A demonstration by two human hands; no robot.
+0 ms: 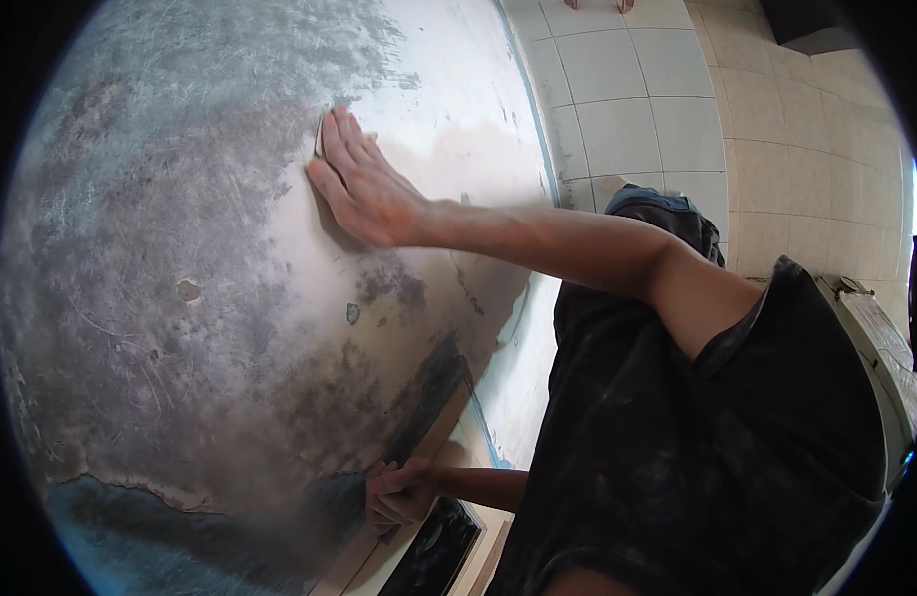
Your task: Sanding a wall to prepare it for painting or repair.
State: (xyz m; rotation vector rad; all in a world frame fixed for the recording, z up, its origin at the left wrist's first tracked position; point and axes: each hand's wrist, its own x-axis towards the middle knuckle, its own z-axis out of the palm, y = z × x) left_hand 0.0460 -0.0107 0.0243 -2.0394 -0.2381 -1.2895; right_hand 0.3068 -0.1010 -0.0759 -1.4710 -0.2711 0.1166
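My right hand lies pressed against a patchy grey and white wall, its fingers stretched out together and the thumb apart. A thin pale sheet, which looks like a piece of sandpaper, shows at its edge between the hand and the wall; most of it is covered. Lower in the view, my left hand is closed with curled fingers beside a tan trim strip at the wall's border. What those fingers hold, if anything, is hidden. White powder dusts my dark shirt.
A dark glossy panel sits beside the left hand. Cracked plaster runs along the wall's lower left. White tiles and beige tiles cover the floor at upper right. A pale appliance-like box stands behind me.
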